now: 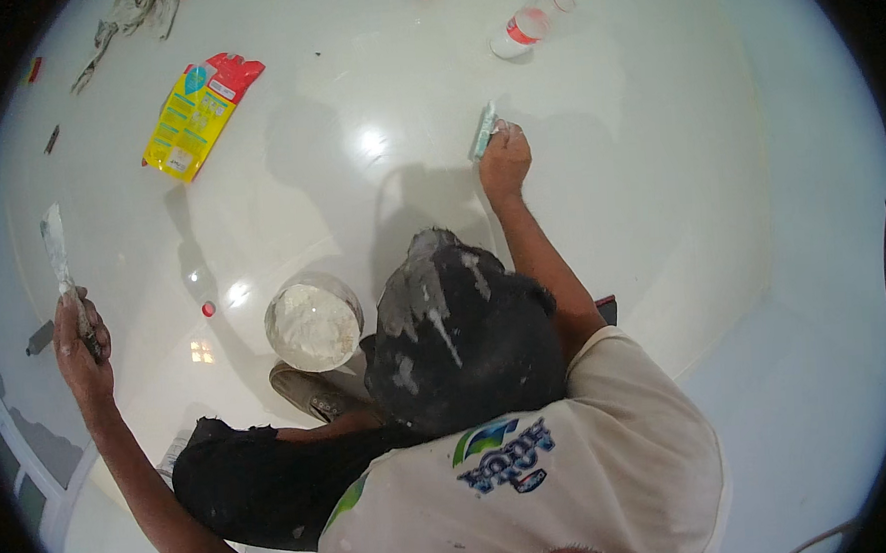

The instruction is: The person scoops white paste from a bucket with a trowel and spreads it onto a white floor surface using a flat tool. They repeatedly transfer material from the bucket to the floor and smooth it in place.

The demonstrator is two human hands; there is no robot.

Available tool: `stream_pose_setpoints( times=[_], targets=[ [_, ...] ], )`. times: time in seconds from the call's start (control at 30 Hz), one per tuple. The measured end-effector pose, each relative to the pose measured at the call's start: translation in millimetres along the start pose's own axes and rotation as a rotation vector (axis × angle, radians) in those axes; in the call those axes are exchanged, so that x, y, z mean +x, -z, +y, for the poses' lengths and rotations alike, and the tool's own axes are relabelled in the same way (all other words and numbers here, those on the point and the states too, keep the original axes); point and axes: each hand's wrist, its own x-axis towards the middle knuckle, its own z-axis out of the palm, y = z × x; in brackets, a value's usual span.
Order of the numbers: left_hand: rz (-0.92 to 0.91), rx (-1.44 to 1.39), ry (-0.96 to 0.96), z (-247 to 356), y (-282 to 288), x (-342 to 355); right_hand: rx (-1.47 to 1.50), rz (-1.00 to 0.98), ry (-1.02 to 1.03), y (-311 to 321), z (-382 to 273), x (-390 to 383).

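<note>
At far left, a small grey block (40, 338) lies on the glossy pale floor (649, 196), just left of the left hand (83, 340). That hand grasps a putty knife (56, 247), its fingers wrapped round the handle; the whitened blade points up and away, beyond the knuckles. A crumpled, stained cloth (129, 15) lies well beyond the left hand and a little to its right. To the right of the same hand, a red cap (208, 309) sits on the floor, and farther out lies a yellow and red bag (194, 119). Right again of the left hand, a round tub (353, 306) of white paste (313, 328) stands between the two hands, nearer the body than the right one, with a shoe (304, 388) just beside it. The right hand (506, 161), reaching past the dark, smeared knee (466, 325), is closed on a flat, pale green tool (484, 134) that projects to its left. Beyond and right of that hand, a clear bottle (527, 30) holding something white lies tilted or on its side; which, I cannot tell.
</note>
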Motion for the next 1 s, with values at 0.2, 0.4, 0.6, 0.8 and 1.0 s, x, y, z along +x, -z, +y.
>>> stream_pose_setpoints(
  times=[0.2, 0.4, 0.6, 0.8, 1.0],
  targets=[
    [-0.075, -0.056, -0.024, -8, -8, 4, -0.162, 0.190, 0.311, -95, -59, 106],
    [0.038, -0.098, 0.022, -22, 19, 4, -0.139, 0.058, 0.431, -74, -51, 74],
    [0.015, -0.099, 0.081, -37, 34, 10, -0.121, -0.057, -0.035, -32, -12, 8],
    [0.037, -0.045, 0.024, -36, 25, 16, -0.016, 0.038, 0.116, -134, -72, 128],
    [0.022, -0.071, 0.058, -35, 30, 9, -0.519, -0.260, 0.707, -170, -99, 192]
  ],
)
